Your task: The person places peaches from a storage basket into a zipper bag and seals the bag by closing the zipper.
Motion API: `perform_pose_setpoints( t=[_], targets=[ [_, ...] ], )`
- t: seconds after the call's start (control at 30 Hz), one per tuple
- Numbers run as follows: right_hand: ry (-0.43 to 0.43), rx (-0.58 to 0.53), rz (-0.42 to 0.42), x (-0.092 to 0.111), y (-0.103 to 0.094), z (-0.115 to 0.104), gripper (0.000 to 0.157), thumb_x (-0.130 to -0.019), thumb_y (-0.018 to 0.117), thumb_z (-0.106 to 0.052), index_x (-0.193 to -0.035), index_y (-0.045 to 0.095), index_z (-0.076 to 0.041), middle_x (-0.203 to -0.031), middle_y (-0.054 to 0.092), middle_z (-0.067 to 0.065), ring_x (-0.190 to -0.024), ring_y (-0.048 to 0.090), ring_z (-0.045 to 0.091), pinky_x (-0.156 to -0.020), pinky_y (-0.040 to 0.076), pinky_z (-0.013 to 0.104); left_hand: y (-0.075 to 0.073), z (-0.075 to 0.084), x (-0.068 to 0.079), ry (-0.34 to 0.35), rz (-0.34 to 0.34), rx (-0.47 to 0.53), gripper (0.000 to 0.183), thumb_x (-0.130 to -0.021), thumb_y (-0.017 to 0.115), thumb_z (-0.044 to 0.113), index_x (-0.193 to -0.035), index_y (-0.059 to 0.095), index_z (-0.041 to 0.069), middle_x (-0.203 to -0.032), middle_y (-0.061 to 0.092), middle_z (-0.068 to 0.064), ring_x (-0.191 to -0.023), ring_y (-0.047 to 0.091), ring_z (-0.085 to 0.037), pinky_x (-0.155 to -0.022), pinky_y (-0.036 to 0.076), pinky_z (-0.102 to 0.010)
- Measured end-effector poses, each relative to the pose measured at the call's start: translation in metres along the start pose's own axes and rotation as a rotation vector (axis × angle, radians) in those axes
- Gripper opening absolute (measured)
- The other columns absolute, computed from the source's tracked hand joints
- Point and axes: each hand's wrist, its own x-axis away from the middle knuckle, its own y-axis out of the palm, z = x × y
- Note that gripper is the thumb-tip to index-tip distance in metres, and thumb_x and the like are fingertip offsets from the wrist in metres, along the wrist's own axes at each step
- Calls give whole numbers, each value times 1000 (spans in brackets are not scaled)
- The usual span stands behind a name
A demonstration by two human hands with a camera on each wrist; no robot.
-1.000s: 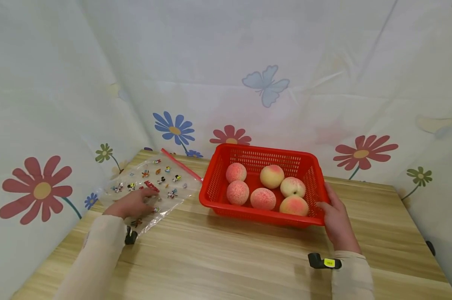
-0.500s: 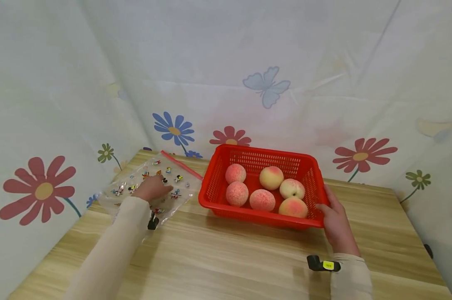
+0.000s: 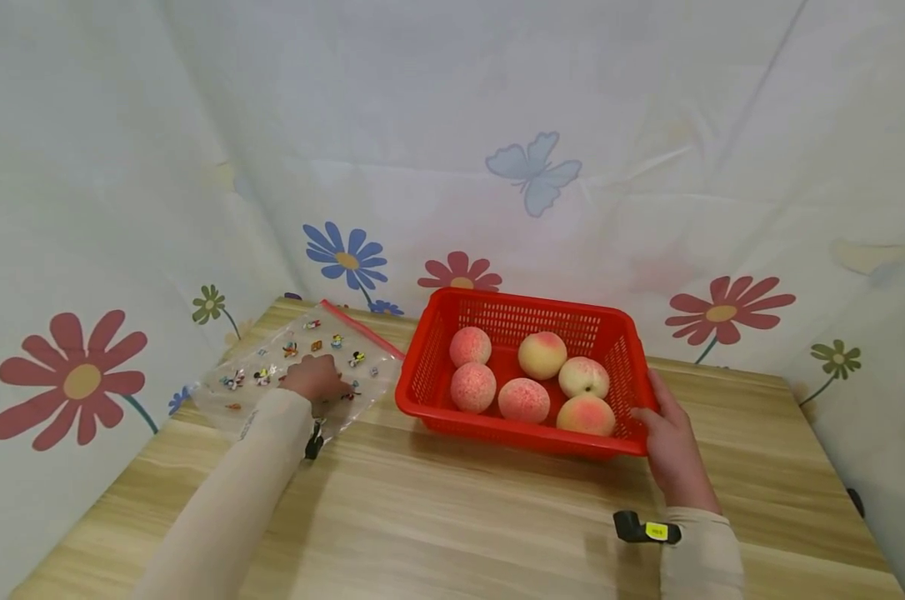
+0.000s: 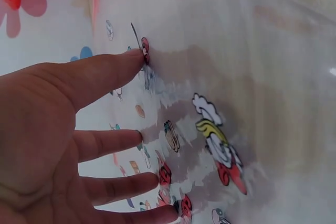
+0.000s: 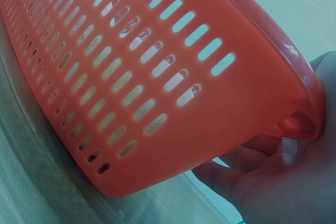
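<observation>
A clear zip bag (image 3: pixel 276 358) printed with small cartoon figures lies flat at the left of the table. My left hand (image 3: pixel 316 379) is over its middle; in the left wrist view the fingers are spread and fairly straight, fingertips right at the film. To the right, a red perforated plastic basket (image 3: pixel 452 419) holds several pink and cream peaches (image 3: pixel 523 402). My right hand (image 3: pixel 673 442) grips the basket's right end, thumb on top of the rim. Fingers (image 5: pixel 226 174) curl beneath that rim in the right wrist view.
The wood-grain table (image 3: pixel 437 525) runs toward me in front of the basket. Behind it hangs a white cloth (image 3: pixel 422 108) with flower and butterfly prints, which also closes off both sides. The bag's pink zip strip (image 3: pixel 362 327) reaches close to the basket's left side.
My left hand has moved rightward over the bag from its lower left part to its middle. My right hand and the basket stay nearly where they were.
</observation>
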Motion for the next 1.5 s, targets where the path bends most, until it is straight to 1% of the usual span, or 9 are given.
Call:
perform_pose_setpoints(
  t=[0.2, 0.43, 0.57, 0.8, 0.93, 1.1, 1.2, 1.33, 1.5],
  targets=[
    [3, -17, 3, -1, 0, 1, 68, -102, 39, -14, -154, 5, -40, -164, 12, 6, -141, 30, 37, -92, 48, 39, -2, -3, 0, 39, -24, 1, 53, -84, 68, 42, -115, 58, 0, -108, 57, -19, -98, 51, -34, -83, 47, -53],
    [15, -25, 7, -2, 0, 1, 69, -102, 39, -13, -153, 4, -42, -164, 12, 3, -143, 29, 35, -92, 47, 39, -1, -11, -4, 92, -31, -6, 50, -81, 70, 40, -110, 57, 2, -98, 57, -12, -92, 48, -27, -79, 47, -46],
    [19, -30, 6, -2, 0, 1, 69, -102, 40, -14, -153, 4, -43, -164, 11, 1, -144, 28, 34, -93, 47, 39, -2, -14, -3, 131, -21, -15, 55, -79, 72, 39, -115, 57, 0, -103, 59, -14, -94, 50, -29, -82, 48, -48],
    [14, -29, 14, 0, 1, 1, 69, -101, 40, -13, -152, 5, -44, -164, 11, 3, -143, 28, 35, -92, 47, 38, -3, -19, -2, 147, -45, 11, 74, -78, 74, 40, -135, 49, 0, -127, 53, -24, -109, 52, -35, -94, 45, -54],
    [5, -31, 15, 1, 0, 2, 69, -101, 40, -13, -153, 6, -44, -164, 13, 4, -142, 29, 36, -91, 48, 39, -3, -23, -3, 139, -56, 27, 75, -77, 75, 40, -137, 49, 4, -128, 50, -24, -105, 52, -33, -93, 45, -53],
    [-4, -32, 12, 0, 0, 2, 68, -101, 40, -13, -154, 7, -41, -163, 14, 6, -142, 30, 36, -91, 47, 39, -3, -27, -4, 130, -76, 48, 76, -76, 75, 40, -139, 48, 7, -135, 44, -27, -111, 50, -36, -97, 43, -58],
    [-10, -32, 8, 1, 1, 2, 68, -101, 39, -12, -154, 6, -39, -163, 14, 6, -141, 30, 36, -92, 47, 38, -2, -30, -7, 128, -80, 49, 73, -77, 75, 41, -138, 49, 9, -137, 43, -26, -113, 49, -36, -98, 42, -56],
    [-15, -32, 7, 0, 1, 2, 68, -101, 39, -12, -155, 7, -38, -163, 14, 6, -141, 30, 36, -91, 47, 37, -1, -33, -8, 151, -82, 50, 72, -77, 75, 39, -137, 49, 8, -137, 43, -26, -112, 48, -33, -97, 43, -52],
    [-6, -35, 6, -1, 1, 2, 68, -102, 39, -13, -153, 7, -43, -164, 13, 5, -142, 30, 36, -91, 48, 37, -3, -36, -10, 178, -91, 62, 71, -77, 75, 35, -137, 49, 8, -136, 43, -26, -106, 48, -32, -93, 44, -49]
  ],
)
